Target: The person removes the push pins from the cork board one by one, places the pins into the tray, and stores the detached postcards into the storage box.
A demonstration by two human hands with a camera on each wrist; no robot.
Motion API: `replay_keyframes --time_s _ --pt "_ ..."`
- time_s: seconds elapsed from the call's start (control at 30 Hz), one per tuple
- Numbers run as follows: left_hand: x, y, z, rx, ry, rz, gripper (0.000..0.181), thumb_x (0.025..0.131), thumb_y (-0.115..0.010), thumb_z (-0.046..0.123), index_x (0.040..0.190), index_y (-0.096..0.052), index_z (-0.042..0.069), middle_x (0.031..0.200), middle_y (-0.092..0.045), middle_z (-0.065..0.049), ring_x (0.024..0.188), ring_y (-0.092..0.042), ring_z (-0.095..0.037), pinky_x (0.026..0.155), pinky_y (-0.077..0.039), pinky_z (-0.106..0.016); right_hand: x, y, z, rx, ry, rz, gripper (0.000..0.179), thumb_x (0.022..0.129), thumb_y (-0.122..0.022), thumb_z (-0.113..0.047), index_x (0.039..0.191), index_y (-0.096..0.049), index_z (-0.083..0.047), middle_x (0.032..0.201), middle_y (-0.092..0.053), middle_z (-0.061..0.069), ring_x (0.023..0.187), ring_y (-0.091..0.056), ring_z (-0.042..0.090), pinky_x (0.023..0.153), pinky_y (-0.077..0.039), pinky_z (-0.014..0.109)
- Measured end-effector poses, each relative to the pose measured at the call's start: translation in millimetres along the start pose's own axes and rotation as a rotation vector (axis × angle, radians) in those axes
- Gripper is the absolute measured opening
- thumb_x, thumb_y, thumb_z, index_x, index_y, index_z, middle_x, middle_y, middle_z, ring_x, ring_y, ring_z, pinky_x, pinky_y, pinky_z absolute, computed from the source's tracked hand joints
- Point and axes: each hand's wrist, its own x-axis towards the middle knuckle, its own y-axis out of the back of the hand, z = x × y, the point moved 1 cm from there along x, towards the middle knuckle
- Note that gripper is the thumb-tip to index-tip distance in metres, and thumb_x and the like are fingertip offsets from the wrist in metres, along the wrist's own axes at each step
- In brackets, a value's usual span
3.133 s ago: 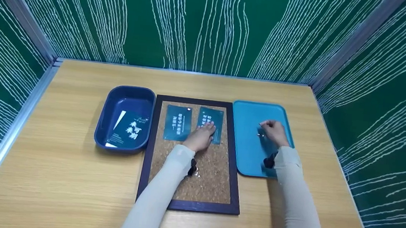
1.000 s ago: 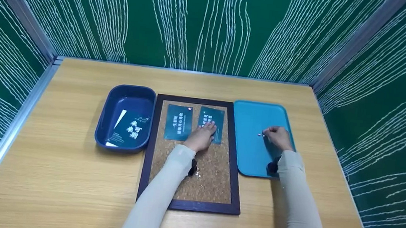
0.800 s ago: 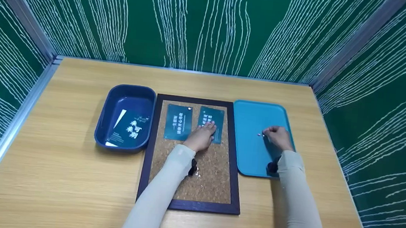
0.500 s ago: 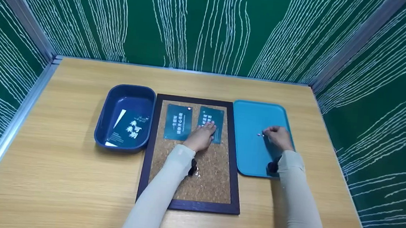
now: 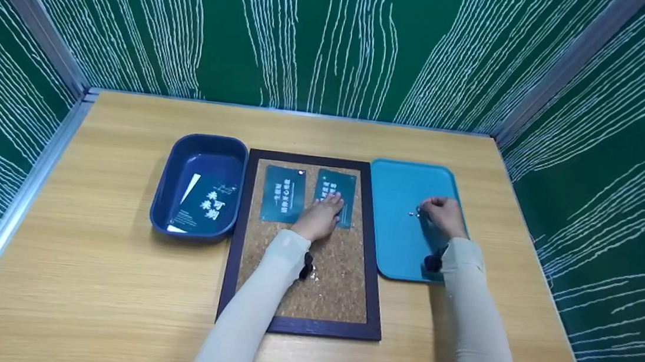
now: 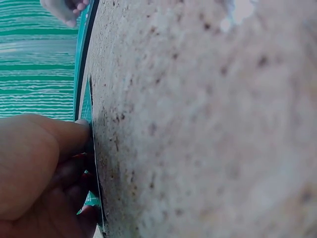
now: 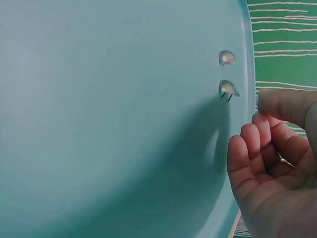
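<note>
My left hand lies on the lower part of the right-hand green card, its fingers pressing the card against the cork board. In the left wrist view, the thumb and fingertips of this hand meet the card along its edge. Over the turquoise tray, my right hand pinches a small thumbtack between thumb and forefinger, mostly hidden by the fingertips. Two silver thumbtacks lie on the tray beside that hand in the right wrist view. Another green card is on the board's upper left.
Left of the board stands a deep blue bin with printed cards in it. Small shiny bits lie on the cork near my left wrist. Green panels with white lines enclose the wooden table.
My right hand moved right over the tray, came down by the thumbtacks, and has now lifted slightly with one pinched. The left hand stayed on the card.
</note>
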Motion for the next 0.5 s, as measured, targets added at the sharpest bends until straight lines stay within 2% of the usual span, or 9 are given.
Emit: replay_keyframes --time_s 0.27,0.5 --pt "-1.5 0.0 0.7 0.004 0.003 0.008 0.048 0.104 -0.039 0.022 0.15 -0.033 0.009 0.159 -0.023 -0.006 0.148 -0.021 -0.02 0.121 -0.018 -0.04 1.0 -2.1 -8.4 0.065 0.0 0.019 0.036 0.099 -0.049 -0.03 0.114 -0.062 0.0 0.099 -0.057 0.005 0.087 -0.052 0.016 0.074 -0.045 0.025" --pt "-1.8 -0.3 0.3 -0.006 0.009 0.013 0.048 0.104 -0.039 0.021 0.15 -0.032 0.009 0.159 -0.023 -0.006 0.148 -0.021 -0.02 0.122 -0.017 -0.039 2.7 -4.7 -17.2 0.146 0.009 0.0 0.039 0.1 -0.047 -0.031 0.115 -0.061 0.003 0.091 -0.057 0.006 0.085 -0.053 0.019 0.074 -0.045 0.028"
